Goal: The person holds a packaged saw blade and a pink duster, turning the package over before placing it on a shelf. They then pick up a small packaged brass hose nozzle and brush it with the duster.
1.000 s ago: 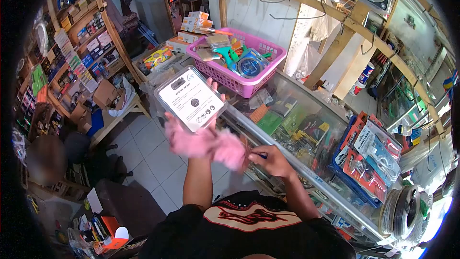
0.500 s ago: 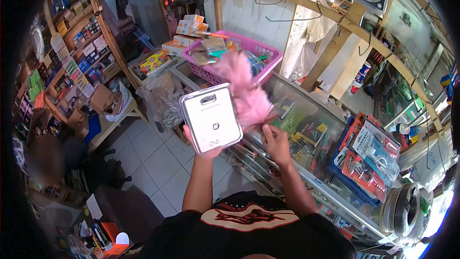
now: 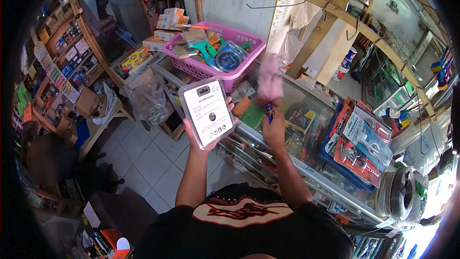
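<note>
A clear plastic package with a white card [image 3: 208,112] is held upright, its printed face toward me, by my left hand [image 3: 194,136], whose fingers wrap round its lower edges. My right hand [image 3: 273,127] is closed on the dark blue handle of a pink duster [image 3: 270,79]. The duster's fluffy head is blurred and points up and away, over the glass counter, to the right of the package. Beyond the package stands a pink basket [image 3: 227,79] with brushes, green scrapers and a round blue disc pack.
The glass counter [image 3: 306,168] runs diagonally on the right. On it lie a blue basket [image 3: 347,175] of packaged goods and wire spools [image 3: 402,196]. Metal hooks hang from a wooden rail [image 3: 364,31]. Shelves and a wooden bench [image 3: 108,120] stand at the left.
The duster has swung away from the package to the right, more upright. The package's printed face is clearer. The view has shifted, with the baskets now further left.
</note>
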Tool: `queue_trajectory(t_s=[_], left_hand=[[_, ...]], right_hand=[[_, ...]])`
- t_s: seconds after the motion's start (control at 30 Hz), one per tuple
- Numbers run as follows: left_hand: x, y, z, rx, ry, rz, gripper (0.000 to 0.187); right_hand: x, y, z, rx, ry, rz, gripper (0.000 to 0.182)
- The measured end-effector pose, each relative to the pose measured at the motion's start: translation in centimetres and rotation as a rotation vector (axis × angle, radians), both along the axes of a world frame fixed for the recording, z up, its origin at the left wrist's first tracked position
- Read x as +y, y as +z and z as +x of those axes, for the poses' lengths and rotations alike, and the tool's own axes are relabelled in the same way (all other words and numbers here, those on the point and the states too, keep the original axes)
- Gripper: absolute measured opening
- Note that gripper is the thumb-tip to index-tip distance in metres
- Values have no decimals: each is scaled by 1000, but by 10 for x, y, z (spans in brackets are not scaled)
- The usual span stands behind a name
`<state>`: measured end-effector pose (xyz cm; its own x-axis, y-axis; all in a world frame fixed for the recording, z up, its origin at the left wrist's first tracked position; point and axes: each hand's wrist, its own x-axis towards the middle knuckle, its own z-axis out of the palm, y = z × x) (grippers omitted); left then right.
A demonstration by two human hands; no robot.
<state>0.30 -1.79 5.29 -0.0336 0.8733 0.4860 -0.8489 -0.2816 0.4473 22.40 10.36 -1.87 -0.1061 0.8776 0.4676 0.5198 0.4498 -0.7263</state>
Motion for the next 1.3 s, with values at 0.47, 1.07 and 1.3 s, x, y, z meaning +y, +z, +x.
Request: queue_trajectory(t_s=[0.47, 1.07, 1.3], left_hand=[[28, -4, 22, 460, 429, -81, 133], [67, 193, 146, 1275, 1265, 435, 146], [85, 240, 187, 1327, 1378, 526, 130]], right_hand=[[-38, 125, 2, 72, 660, -163, 57], [-45, 359, 132, 77, 410, 173, 24], [-27, 435, 183, 50, 432, 388, 25]])
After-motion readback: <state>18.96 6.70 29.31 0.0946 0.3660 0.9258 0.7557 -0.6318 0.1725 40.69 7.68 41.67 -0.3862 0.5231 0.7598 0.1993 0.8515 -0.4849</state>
